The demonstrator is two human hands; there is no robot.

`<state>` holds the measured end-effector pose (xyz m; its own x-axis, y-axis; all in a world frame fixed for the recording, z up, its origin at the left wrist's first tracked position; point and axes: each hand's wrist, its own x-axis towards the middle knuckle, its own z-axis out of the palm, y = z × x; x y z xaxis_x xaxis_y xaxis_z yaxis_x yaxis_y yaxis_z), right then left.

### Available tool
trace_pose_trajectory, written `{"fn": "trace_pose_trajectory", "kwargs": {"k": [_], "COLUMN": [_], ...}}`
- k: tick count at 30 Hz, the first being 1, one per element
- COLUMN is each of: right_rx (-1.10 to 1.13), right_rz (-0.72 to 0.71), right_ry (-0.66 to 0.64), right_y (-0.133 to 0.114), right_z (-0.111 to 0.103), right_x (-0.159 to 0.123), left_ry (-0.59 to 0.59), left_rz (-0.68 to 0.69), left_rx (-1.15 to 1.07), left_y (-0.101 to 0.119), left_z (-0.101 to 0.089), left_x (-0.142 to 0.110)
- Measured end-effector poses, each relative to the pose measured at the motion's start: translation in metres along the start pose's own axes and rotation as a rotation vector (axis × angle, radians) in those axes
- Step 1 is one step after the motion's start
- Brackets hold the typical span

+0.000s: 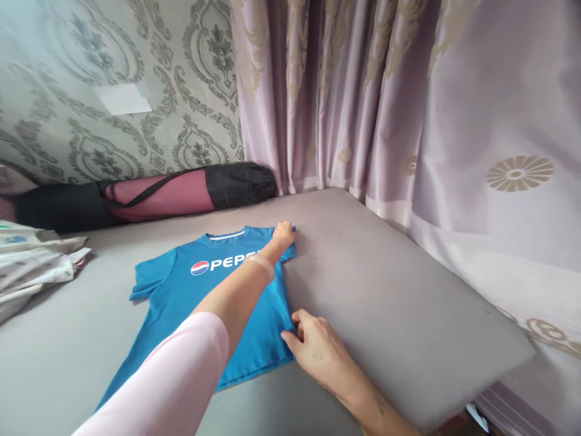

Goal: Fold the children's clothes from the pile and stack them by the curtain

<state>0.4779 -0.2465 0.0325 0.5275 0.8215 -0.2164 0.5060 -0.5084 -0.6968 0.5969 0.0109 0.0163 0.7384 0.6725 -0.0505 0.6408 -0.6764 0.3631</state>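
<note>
A blue T-shirt [181, 315] with a round red, white and blue logo and white "PEPSI" lettering lies spread face up, its collar away from me. My left hand [284, 233] reaches across the shirt, closed on the cloth at its far right shoulder by the sleeve. That forearm hides part of the lettering and the middle of the shirt. Near the bottom right corner, my right hand [318, 348] has its thumb and curled fingers at the shirt's side edge, gripping the cloth there. Its other fingertips are partly hidden.
The shirt lies on a grey-covered bed surface [363, 303]. A black and dark-pink long bag [167, 194] rests along the patterned wall. Crumpled pale cloth [36, 266] lies at the left. Lilac curtains [345, 91] hang along the back and right edges.
</note>
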Motion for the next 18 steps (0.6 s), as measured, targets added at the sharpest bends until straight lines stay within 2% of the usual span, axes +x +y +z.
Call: {"fn": "trace_pose_trajectory", "kwargs": {"k": [5,9,14,18], "right_rx": [0.006,0.019,0.029,0.036], "right_rz": [-0.036,-0.088,-0.115,-0.264], "right_ry": [-0.057,-0.087,-0.108,-0.076], "right_y": [-0.003,-0.004,-0.008,-0.013], "right_z": [-0.006,-0.011,-0.009,0.001], "right_x": [-0.005,-0.009,-0.012,-0.011], "left_ry": [0.058,0.096,0.149,0.181], "left_rz": [-0.099,-0.180,-0.307,-0.439], "left_rx": [-0.233,-0.514,-0.896,-1.123], "left_y": [-0.008,-0.022,-0.053,-0.089], "left_z": [-0.008,-0.023,-0.049,-0.066], "left_x": [0.005,0.007,-0.001,-0.015]}}
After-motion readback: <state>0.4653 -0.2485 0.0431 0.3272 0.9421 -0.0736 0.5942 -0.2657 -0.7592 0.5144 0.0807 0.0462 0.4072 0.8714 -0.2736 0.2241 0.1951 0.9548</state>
